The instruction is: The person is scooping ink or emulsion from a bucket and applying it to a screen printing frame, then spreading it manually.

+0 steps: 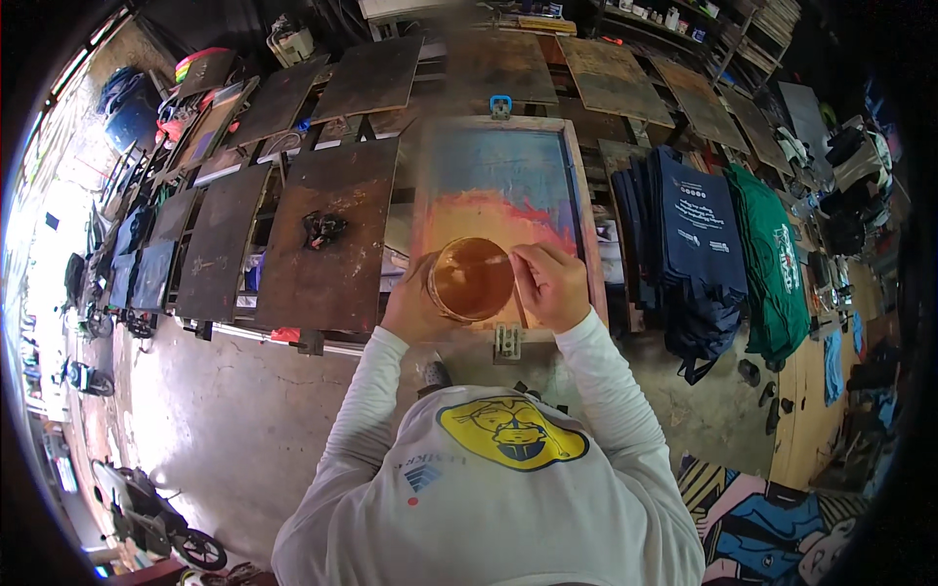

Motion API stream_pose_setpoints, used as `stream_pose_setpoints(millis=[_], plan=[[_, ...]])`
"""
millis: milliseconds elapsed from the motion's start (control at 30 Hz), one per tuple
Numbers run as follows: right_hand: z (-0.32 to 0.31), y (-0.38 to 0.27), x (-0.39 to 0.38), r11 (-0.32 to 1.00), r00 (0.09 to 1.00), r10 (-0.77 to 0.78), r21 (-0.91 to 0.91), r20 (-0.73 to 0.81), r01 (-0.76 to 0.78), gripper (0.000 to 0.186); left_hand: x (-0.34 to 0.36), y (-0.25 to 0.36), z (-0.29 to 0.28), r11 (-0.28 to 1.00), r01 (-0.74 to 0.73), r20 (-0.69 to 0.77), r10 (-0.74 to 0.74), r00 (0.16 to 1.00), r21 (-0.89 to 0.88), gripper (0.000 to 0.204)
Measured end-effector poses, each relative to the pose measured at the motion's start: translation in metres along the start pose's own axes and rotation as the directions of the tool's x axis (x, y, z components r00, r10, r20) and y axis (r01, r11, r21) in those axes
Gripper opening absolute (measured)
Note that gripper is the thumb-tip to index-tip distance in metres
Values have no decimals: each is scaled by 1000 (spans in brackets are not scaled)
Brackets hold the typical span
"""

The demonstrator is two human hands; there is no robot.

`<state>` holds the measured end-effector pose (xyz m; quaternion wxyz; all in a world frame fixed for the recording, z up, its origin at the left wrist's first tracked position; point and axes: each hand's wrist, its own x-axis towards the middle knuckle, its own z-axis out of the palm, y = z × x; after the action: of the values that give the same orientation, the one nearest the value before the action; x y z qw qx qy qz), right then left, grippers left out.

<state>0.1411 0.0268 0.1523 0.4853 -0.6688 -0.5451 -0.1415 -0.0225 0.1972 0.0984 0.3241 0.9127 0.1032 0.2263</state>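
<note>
My left hand (407, 301) is closed round the left side of a round tub (471, 279) with a thin amount of orange-brown stuff inside. The tub is tipped so that I look into its opening. At its right rim my right hand (553, 283) is closed in a pinch. A small pale tip (497, 259) shows by those fingers, inside the tub; what it belongs to is hidden. Under both hands lies a wooden-framed printing screen (500, 171), its mesh blue at the far end and smeared pink and orange nearer me.
A blue clamp (501, 105) sits at the screen's far edge, a metal hinge clamp (507, 342) at its near edge. Dark boards (332, 230) stand left, one bearing a crumpled black cloth (323, 230). Navy bags (696, 244) and green ones (772, 264) hang right.
</note>
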Motion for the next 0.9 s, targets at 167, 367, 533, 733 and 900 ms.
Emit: stream_pose_setpoints(millis=[167, 367, 533, 733, 900], plan=[[0, -1, 5, 994, 995, -102, 39, 8, 102, 14, 2, 4, 18, 998, -19, -35, 21, 999, 54, 93], [-11, -13, -7, 956, 986, 156, 259, -57, -137, 16, 1, 8, 36, 977, 177, -302, -205, 931, -116, 102], [-4, -36, -27, 624, 816, 569, 595, 97, -506, 11, 3, -5, 53, 981, 188, -577, -130, 807, 42, 105], [11, -55, -30, 572, 770, 599, 555, 221, -604, 14, 21, -31, 62, 984, 86, -724, -173, 668, -156, 107], [2, -53, -15, 612, 661, 492, 314, 567, -725, 17, 31, -40, 51, 999, -26, -733, 40, 679, 30, 102]])
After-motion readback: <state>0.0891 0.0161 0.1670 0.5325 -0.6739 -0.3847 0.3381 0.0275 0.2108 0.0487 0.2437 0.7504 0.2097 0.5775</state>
